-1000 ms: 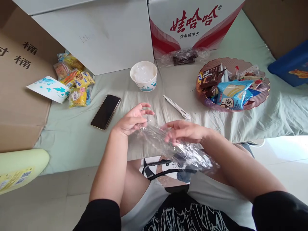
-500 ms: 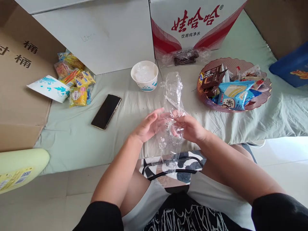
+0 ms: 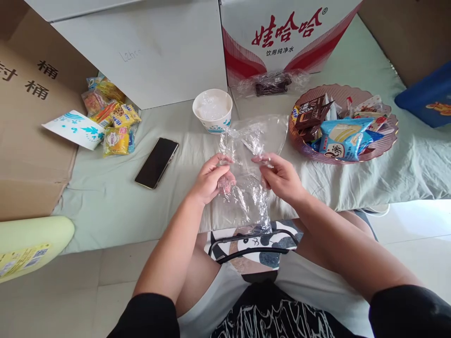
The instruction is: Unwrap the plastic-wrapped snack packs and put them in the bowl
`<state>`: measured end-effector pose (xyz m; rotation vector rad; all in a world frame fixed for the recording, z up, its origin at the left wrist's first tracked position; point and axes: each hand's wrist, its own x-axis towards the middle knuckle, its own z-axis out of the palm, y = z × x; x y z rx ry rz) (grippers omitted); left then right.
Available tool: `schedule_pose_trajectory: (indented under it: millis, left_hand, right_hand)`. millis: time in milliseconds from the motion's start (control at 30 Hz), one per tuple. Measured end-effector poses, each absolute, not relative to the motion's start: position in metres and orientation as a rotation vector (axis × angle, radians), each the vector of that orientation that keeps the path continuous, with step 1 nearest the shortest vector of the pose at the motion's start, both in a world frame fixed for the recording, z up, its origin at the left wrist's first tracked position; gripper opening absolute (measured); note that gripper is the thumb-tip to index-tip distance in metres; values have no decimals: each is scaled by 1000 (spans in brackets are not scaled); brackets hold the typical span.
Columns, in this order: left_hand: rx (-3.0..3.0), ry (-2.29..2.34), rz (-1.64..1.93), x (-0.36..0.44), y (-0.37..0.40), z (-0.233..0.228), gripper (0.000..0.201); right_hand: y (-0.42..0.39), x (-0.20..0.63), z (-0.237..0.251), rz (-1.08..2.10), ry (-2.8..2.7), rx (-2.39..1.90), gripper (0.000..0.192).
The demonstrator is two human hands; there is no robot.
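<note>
1. Nearest the camera, both forearms reach out over the lap and a round stool top with a panda print (image 3: 259, 244).
2. The left hand (image 3: 211, 178) is closed, pinching the left edge of a clear plastic bag (image 3: 246, 188); the right hand (image 3: 280, 176) is closed too, pinching the bag's right edge. The bag hangs between them, over the near edge of the cloth-covered surface (image 3: 105, 202), its upper part spread and its lower part crumpled toward the stool.
3. The step in hand looks like spreading the bag's mouth. It would likely go best with fingertip pinches on opposite layers of the film, pulled apart gently and evenly, since film this thin clings to itself and could tear under a sharp tug.
4. Just beyond the bag lies one white utility knife (image 3: 252, 149), seen partly through the film; the bag is best kept off its tip.
5. To the left lies one dark phone (image 3: 157, 162), face up.
6. Farther left sits one pile of yellow and orange snack packets (image 3: 112, 122), too jumbled to count, beside one white printed wrapper (image 3: 72, 129).
7. In the middle, farther off, stands one white paper bowl (image 3: 212, 110) lined with clear film.
8. To the right sits one pink scalloped tray (image 3: 387, 138) heaped with snacks.
9. Farthest, one wrapped dark bar (image 3: 269, 84) lies against one red-and-white carton (image 3: 282, 37).
</note>
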<state>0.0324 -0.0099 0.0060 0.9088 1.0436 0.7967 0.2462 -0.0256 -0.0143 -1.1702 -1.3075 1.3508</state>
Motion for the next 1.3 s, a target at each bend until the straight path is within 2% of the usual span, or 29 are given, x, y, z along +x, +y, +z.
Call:
schedule_pose_trajectory:
  millis: [100,333,433,567,633,733,867,967,1067,1100,1133,1200,1300]
  left_hand:
    - [863,976,819,30,-9,7,32]
    - [951,893,704,23,-9,6,40]
    - [1003,924,705,25,-11,7,31]
    - [957,911,771,26,-9,7,22]
    - [949,882,811,24,-7,6,26]
    - [1056,939,921,22,-5,1,38]
    - [1166,1077,958,22,-6,-4,42]
    - [1020,1016,1025,22,-8,-2,46]
    - [877,955,956,21,-8,2,76]
    - [846,944,891,20,-8,3,80]
    - [825,942,831,20,-8,3,78]
    - [823,963,793,20,-7,2,61]
    - [865,1024,863,18,-8,0,42]
  right_hand:
    - [-28,247,-14,1267,-1246,-1060,15]
    - [-28,256,-6,1241,-1309,-1004,24]
    - [-29,257,0,1198,-1414,-995,17]
    - [-31,256,0,1342,-1266,-982,8]
    - [-30,256,-3,1442,-1092,-957,18]
    - [-27,254,-9,1567,-935,-930,47]
    - [-28,249,-11,1729,-1033,-1012,74]
    - [-30,244,-9,1749,-1128,-1061,64]
    - [-31,242,-7,1614,-1116,-1043,46]
    - [-31,242,-7,1571,-1107,-1037,43]
    - [-31,242,-6,1546,-1112,-1040,40]
    - [-30,244,-6,1558,-1177,-1069,35]
    - [-29,245,-7,1631,-1292,-1127,39]
